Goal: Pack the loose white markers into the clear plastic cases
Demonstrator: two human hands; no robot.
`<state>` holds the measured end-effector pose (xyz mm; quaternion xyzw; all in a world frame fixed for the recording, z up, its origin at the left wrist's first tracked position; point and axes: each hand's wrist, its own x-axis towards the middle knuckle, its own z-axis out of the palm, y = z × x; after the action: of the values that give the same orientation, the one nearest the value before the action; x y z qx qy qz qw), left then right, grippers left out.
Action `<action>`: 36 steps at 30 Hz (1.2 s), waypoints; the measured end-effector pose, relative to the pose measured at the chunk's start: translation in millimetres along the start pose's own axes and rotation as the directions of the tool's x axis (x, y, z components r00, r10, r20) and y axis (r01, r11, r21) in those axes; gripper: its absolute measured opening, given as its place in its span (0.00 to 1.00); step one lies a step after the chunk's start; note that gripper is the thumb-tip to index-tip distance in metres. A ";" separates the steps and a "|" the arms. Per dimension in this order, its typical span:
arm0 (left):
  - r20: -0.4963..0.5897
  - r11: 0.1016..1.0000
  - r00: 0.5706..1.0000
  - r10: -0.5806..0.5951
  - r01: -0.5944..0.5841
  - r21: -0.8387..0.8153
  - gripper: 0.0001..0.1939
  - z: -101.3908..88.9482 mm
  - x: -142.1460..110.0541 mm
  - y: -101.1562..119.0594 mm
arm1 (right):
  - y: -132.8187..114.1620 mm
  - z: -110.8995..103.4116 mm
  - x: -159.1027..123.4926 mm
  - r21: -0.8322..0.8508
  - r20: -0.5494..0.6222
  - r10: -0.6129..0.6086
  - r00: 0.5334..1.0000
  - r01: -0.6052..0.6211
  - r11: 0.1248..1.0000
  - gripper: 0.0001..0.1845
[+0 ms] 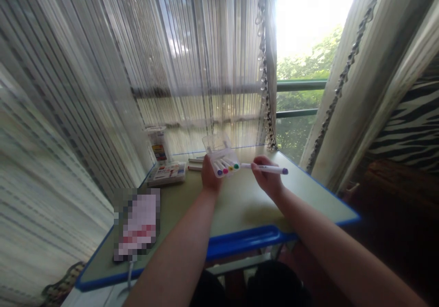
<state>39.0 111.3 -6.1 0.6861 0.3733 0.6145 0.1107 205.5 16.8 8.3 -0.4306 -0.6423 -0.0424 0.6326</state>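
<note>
My left hand (210,175) holds a small clear plastic marker case (216,146) with its lid up, tilted toward me above the table. Inside lie several white markers (224,164) whose end caps are purple, pink, yellow and green. To the right of the case, my right hand (267,174) is closed around a white marker with a purple end (274,169), held nearly level. Its left tip points at the case; whether it touches the case I cannot tell. Behind my left hand, loose markers (195,167) lie on the table, partly hidden.
The table (240,206) has a blue rim. At its left stand a flat clear case (168,173) and an upright clear container (158,145). A pixelated flat item (139,224) lies at the near left, a cable below it. Curtains (206,69) hang along the far side.
</note>
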 end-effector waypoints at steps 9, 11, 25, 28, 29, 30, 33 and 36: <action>0.045 0.998 0.997 0.068 -0.068 -0.001 0.12 2.6 0.2 -4.7 | -11.9 -5.0 -2.3 -0.138 -0.063 -0.293 0.954 0.282 0.949 0.03; 0.040 0.999 0.998 0.051 -0.051 0.014 0.14 1.6 0.5 -4.8 | -14.0 -5.1 -1.9 -0.127 -0.084 -0.293 0.952 0.282 0.951 0.03; 0.066 0.987 0.994 0.086 -0.095 0.131 0.14 0.7 -0.9 -4.2 | -16.8 -3.0 -5.1 -0.021 0.045 -0.198 0.979 0.199 0.980 0.04; 0.075 0.986 0.994 0.083 -0.093 0.140 0.14 0.8 -1.1 -1.1 | -14.5 2.8 -4.0 -0.019 0.090 -0.111 0.990 0.113 0.993 0.06; 0.084 0.985 0.993 0.082 -0.094 0.143 0.14 0.7 -1.4 0.2 | -14.2 4.3 -3.2 -0.012 0.113 -0.094 0.989 0.096 0.995 0.07; 0.094 0.984 0.992 0.083 -0.096 0.147 0.14 0.6 -1.7 1.4 | -14.1 5.5 -2.3 -0.004 0.140 -0.084 0.987 0.085 0.996 0.08; 0.124 0.982 0.988 0.095 -0.114 0.153 0.14 -0.4 -2.6 3.5 | -15.0 6.9 0.3 -0.015 0.201 -0.078 0.976 0.083 0.996 0.10; 0.118 0.984 0.988 0.096 -0.112 0.140 0.14 -1.1 -3.0 3.8 | -17.0 5.5 1.4 -0.068 0.213 -0.117 0.970 0.134 0.989 0.09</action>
<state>39.5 106.4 -5.8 0.7439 0.3743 0.5516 0.0484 191.2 10.2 16.7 -0.4166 -0.7287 -0.0634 0.5398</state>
